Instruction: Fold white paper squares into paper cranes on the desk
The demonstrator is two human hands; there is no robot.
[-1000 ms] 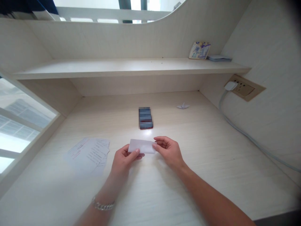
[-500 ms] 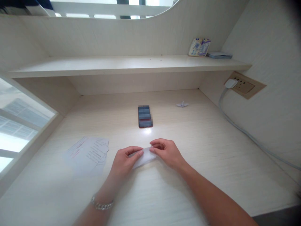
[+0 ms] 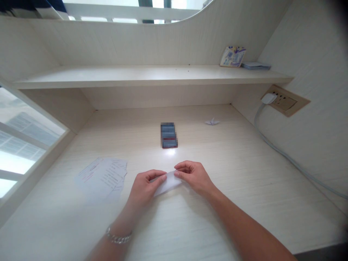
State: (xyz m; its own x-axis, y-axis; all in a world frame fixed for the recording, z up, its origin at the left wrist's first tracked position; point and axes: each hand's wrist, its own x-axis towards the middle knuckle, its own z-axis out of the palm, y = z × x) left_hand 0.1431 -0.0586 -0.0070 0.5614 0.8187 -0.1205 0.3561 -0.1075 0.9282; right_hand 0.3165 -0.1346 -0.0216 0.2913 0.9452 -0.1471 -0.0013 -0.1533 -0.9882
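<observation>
Between my two hands is a small folded piece of white paper (image 3: 169, 183), just over the pale desk. My left hand (image 3: 148, 185) pinches its left part, thumb on the near face and fingers behind. At the upper right corner, my right hand (image 3: 194, 175) grips the paper between thumb and curled fingers. The fingertips behind the paper are partly hidden. Beyond the hands lies a dark, pixelated phone-like rectangle (image 3: 169, 135) with red at its lower edge. A small white folded-paper crane (image 3: 212, 122) sits farther back to the right.
Written-on paper sheets (image 3: 104, 177) lie to the left of my hands. A shelf (image 3: 152, 76) crosses the back, holding a colourful packet (image 3: 233, 57) and a flat stack (image 3: 256, 66). At right, a white plug (image 3: 269, 98) with a grey cable (image 3: 285, 156) sits in the wall socket.
The camera view has shifted very slightly. Both hands keep their grip on the paper, with hardly any movement visible.
</observation>
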